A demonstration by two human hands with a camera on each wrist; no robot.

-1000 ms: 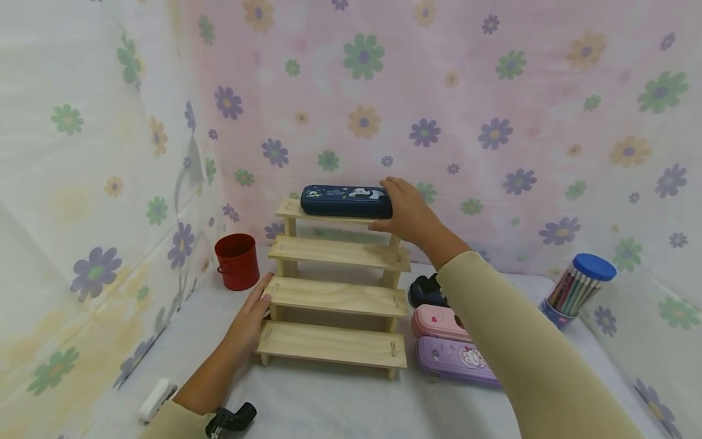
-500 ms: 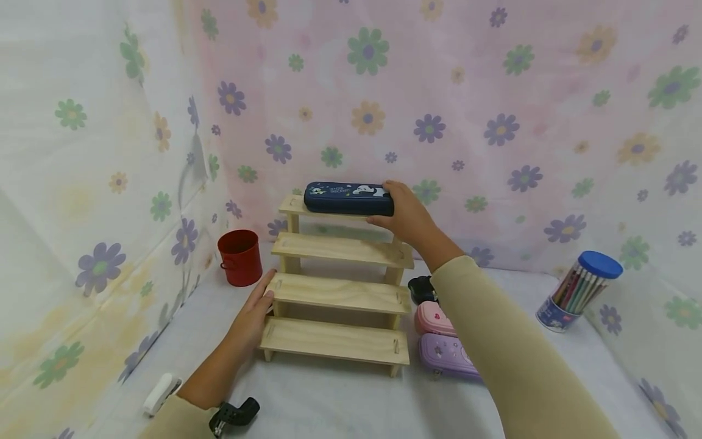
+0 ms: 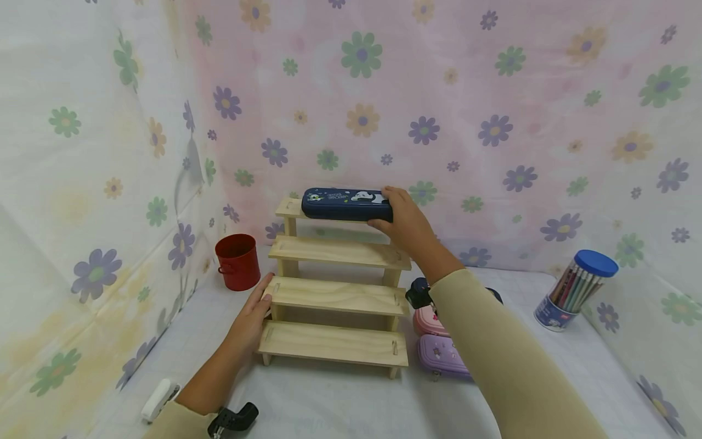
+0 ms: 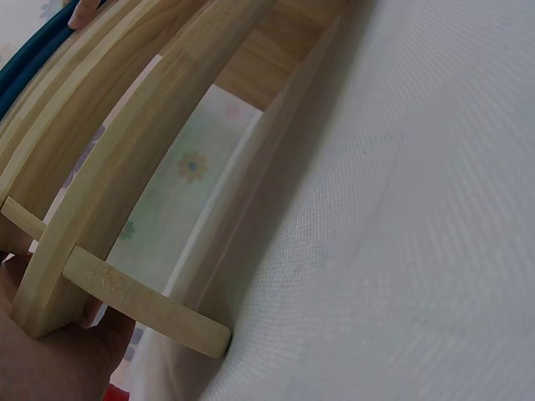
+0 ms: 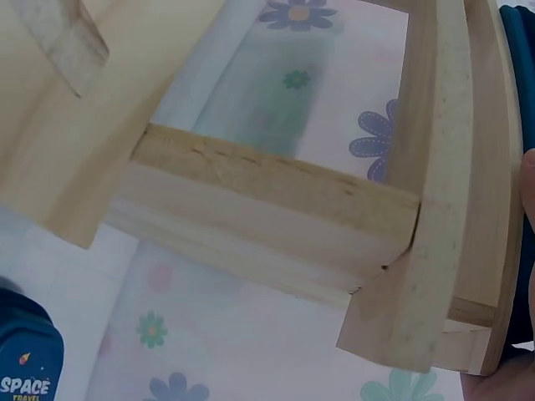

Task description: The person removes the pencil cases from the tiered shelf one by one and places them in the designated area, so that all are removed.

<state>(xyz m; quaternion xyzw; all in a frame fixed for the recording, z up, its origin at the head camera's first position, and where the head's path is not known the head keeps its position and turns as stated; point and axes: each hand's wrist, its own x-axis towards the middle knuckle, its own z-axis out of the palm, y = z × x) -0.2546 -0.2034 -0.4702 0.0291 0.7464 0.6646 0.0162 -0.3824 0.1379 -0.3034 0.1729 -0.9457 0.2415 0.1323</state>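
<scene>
A navy pencil case [image 3: 340,206] with white cartoon figures lies lengthwise on the top tier of a stepped wooden shelf [image 3: 334,253]. My right hand [image 3: 408,219] grips its right end, thumb in front and fingers over the top. In the right wrist view, the case's blue side [image 5: 525,75] and part of that hand show at the right edge. My left hand [image 3: 252,317] holds the shelf's left side near the second-lowest tier. In the left wrist view, the left hand [image 4: 58,359] is around the end of a wooden board [image 4: 150,125], its fingers partly hidden.
A red bucket [image 3: 238,262] stands left of the shelf. Right of it lie a pink case [image 3: 430,321] and a purple case [image 3: 441,355], partly behind my right sleeve. Another navy case [image 5: 25,351] lies there too. A pencil tub [image 3: 573,292] stands further right; a white object [image 3: 159,399] lies front left.
The right hand and the navy pencil case have shifted slightly towards me on the top tier. My right forearm has swung a little left. The left hand keeps its place on the shelf.
</scene>
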